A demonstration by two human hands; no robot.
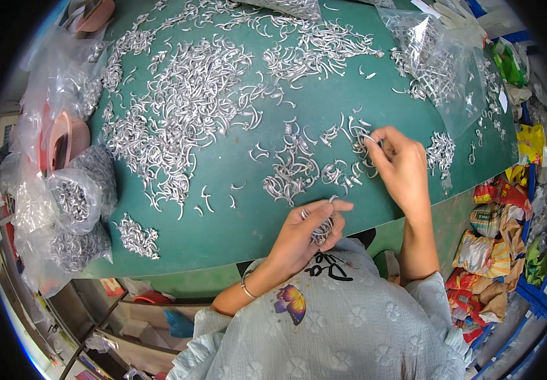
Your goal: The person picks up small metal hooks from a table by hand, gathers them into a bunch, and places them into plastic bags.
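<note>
I wear a pale grey-blue top of thin, crinkled cloth with a faint pattern of small clover-like flowers. Its short sleeves end in gathered ruffles above my elbows, so my forearms are bare. On the chest sit a purple and orange butterfly and some curly black lettering. A thin silver bangle circles the wrist of my left hand (304,235); my right hand (401,166) wears nothing.
</note>
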